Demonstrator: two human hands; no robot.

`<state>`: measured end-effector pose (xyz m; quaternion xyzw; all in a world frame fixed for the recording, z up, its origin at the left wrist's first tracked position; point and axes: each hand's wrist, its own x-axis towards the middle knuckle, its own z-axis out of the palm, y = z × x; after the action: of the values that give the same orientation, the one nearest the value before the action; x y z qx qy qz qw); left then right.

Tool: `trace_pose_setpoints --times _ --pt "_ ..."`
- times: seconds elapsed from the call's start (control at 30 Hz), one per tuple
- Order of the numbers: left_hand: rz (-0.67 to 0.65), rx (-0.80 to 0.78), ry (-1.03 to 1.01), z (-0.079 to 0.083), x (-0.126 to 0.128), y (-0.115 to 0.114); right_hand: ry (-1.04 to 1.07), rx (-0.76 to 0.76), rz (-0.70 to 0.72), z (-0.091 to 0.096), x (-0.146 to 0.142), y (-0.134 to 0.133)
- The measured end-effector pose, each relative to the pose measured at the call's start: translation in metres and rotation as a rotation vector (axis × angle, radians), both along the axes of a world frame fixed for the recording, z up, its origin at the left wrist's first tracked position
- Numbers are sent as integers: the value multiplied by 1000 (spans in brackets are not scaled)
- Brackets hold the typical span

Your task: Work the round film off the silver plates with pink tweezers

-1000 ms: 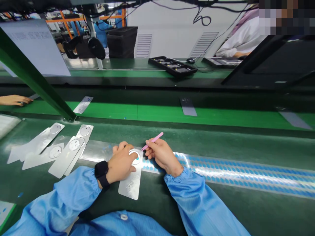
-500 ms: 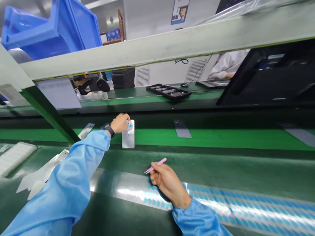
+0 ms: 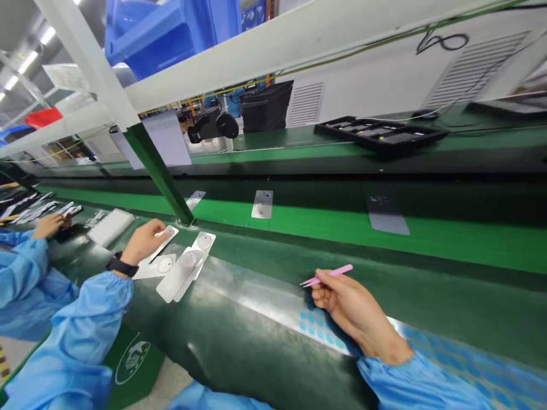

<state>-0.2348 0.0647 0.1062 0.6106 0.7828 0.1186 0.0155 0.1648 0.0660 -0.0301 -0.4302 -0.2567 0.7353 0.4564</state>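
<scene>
My left hand (image 3: 147,243) reaches to a small group of pale phone back covers on the bench, its fingertips closed on the upper end of one cover (image 3: 161,245). Another cover (image 3: 156,267) lies beside it, and two overlapping covers (image 3: 182,276) lie just right; round clear discs show on them. My right hand (image 3: 352,307) pinches pink tweezers (image 3: 335,274), tips pointing left. Beneath that hand runs a clear strip (image 3: 256,302) with rows of blue round stickers (image 3: 314,324). On the green belt sits a cover (image 3: 262,205), apart from both hands.
A greyer cover (image 3: 388,216) and one partly behind the green post (image 3: 158,171) lie on the belt (image 3: 307,225). A co-worker's hand (image 3: 49,226) is at the far left, near a white tray (image 3: 111,228). A black tray (image 3: 380,134) stands behind; blue bins (image 3: 171,34) sit overhead.
My left hand has let go of the cover on the belt and moved left and nearer to the bench covers. My right hand still holds the tweezers. The view has turned left.
</scene>
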Motion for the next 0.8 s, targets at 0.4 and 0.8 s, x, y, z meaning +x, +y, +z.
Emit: trace_pose_setpoints --times 0.4,0.8 --pt "-97 -280 -40 -55 27 -3 -114 35 -95 18 -12 -9" --pt "-283 -226 -479 -22 113 -29 -529 190 81 32 4 -19"
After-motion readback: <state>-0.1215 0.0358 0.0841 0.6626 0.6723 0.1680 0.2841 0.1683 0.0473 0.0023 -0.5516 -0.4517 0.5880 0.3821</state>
